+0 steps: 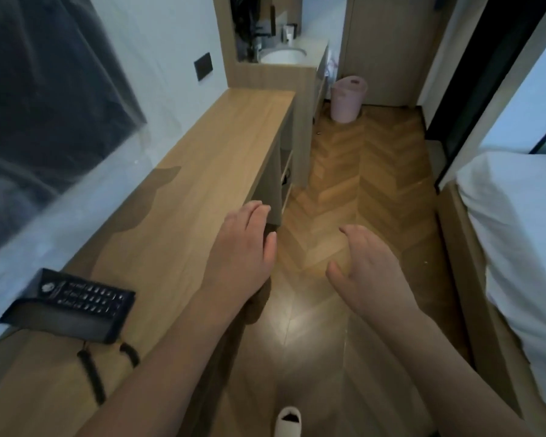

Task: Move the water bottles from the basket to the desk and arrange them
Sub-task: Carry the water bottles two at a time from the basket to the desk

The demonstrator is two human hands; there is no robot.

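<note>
Two hands (243,244), one desk (202,171), one pink basket (349,97), one telephone (76,302), one bed (517,231).

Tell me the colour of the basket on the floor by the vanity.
Pale pink basket; the head view, the only one, shows it.

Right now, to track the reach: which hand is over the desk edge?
The left hand; its fingers overlap the desk edge, while the right hand hangs over the floor.

Pink basket (347,97), light wood desk (221,159), herringbone brown floor (369,171)
</note>
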